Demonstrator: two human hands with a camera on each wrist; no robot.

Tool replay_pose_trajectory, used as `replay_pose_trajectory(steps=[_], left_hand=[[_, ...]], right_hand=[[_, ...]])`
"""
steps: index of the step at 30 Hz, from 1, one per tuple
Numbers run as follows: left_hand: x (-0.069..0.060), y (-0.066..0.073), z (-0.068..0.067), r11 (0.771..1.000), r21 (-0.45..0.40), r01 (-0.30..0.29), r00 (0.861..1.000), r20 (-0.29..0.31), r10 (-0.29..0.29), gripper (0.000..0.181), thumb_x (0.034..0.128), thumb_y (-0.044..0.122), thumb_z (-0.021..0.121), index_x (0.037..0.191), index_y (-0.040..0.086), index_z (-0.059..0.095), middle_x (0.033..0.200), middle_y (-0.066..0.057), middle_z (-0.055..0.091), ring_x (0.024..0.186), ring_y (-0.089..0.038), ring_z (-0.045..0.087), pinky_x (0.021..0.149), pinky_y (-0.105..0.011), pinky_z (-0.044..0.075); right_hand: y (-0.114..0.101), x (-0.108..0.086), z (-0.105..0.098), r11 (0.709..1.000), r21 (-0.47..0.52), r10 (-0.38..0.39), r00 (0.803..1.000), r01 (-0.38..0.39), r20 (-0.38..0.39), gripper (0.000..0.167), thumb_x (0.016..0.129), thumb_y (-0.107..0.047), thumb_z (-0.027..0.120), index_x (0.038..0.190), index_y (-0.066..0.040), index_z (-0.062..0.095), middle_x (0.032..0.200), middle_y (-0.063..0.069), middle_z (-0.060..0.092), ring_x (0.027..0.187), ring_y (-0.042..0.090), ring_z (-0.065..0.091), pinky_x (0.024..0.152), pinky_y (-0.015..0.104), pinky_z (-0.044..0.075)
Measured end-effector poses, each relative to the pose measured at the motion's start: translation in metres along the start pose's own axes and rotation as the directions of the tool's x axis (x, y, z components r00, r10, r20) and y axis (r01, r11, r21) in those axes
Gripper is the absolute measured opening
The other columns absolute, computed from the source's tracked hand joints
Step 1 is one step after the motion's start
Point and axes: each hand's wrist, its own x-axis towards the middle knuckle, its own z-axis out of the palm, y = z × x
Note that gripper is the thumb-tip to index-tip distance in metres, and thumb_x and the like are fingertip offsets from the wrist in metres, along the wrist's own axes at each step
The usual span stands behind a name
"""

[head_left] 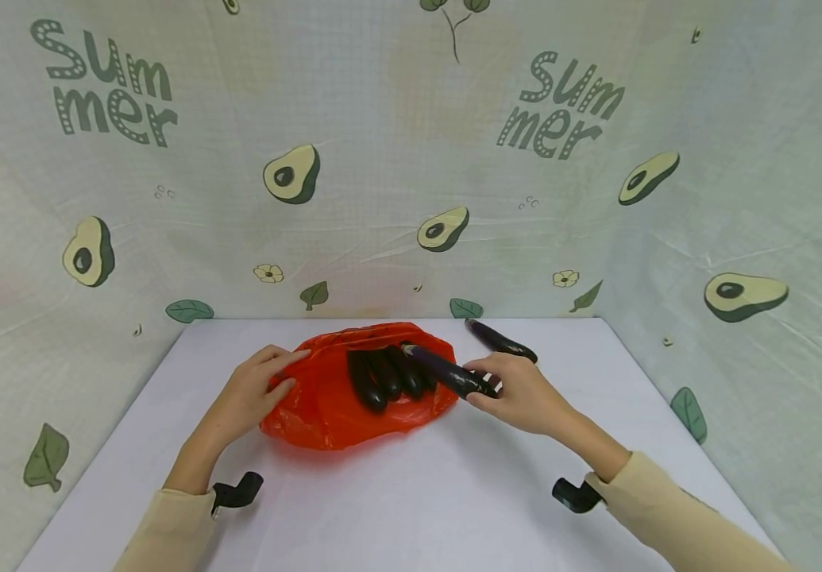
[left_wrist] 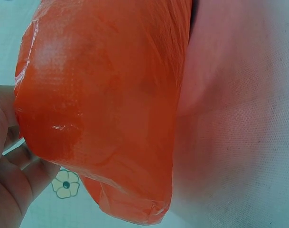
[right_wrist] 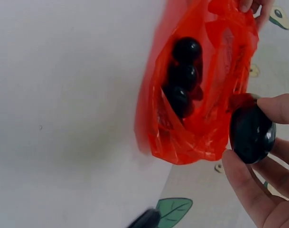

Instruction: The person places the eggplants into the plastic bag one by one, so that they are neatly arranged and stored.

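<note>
A red plastic bag (head_left: 310, 425) lies on the table with its mouth spread open and several dark eggplants (head_left: 366, 383) side by side inside. At the bag's left edge, my left hand (head_left: 253, 389) pinches the plastic between thumb and fingers; in the left wrist view the bag wall (left_wrist: 111, 95) hides some fingertips. My right hand (head_left: 518, 393) grips one eggplant (head_left: 448, 372) by its rounded end, the stem end pointing left over the bag's opening. The right wrist view shows that glossy end (right_wrist: 252, 133) between thumb and fingers.
Another eggplant (head_left: 499, 340) lies on the table behind my right hand, near the back edge. A printed curtain (head_left: 375, 159) stands around the back and sides of the white table (head_left: 411, 508). Black wrist-worn devices (head_left: 237, 491) sit at both cuffs.
</note>
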Motion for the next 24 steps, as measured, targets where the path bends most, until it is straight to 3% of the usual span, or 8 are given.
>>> replay_pose_trajectory(steps=[12,24], left_hand=[[0.002,0.002,-0.001,1.0,0.016,-0.009,1.0,-0.01,0.009,0.054,0.0982,0.0,0.073,0.15,0.012,0.062,0.125,-0.009,0.063,0.112,-0.028,0.063,0.091,-0.049,0.064],[0.0,0.002,-0.002,1.0,0.009,-0.001,1.0,-0.012,0.001,0.055,0.0974,-0.001,0.073,0.15,0.012,0.062,0.125,-0.009,0.063,0.113,-0.029,0.062,0.092,-0.049,0.063]], right_hand=[[-0.011,0.01,0.026,1.0,0.024,-0.002,1.0,0.002,0.011,0.038,0.09,-0.017,0.086,0.126,-0.01,0.077,0.104,-0.002,0.074,0.082,0.008,0.063,0.071,0.023,0.056],[-0.036,0.026,0.052,0.997,0.048,0.059,0.998,-0.06,0.013,0.04,0.09,-0.023,0.086,0.127,-0.01,0.077,0.106,0.002,0.073,0.088,0.021,0.063,0.073,0.027,0.053]])
